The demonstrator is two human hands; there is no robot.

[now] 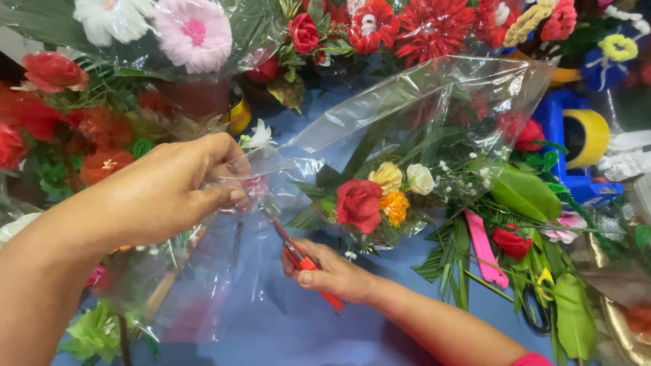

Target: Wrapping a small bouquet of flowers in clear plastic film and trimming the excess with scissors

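Head view: my left hand [178, 186] pinches the edge of the clear cellophane sheet [380, 129], fingers clamped on it. My right hand [325, 271] grips red scissors [298, 254], blades at the sheet near the table's middle, beside the wrapped bouquet [369, 200].

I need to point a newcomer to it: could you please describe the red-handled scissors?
Start at the blue table, bottom centre. There the right hand grips the red-handled scissors, blades angled up into the clear cellophane. Unlike the flat pink tool lying nearby, they are being held.
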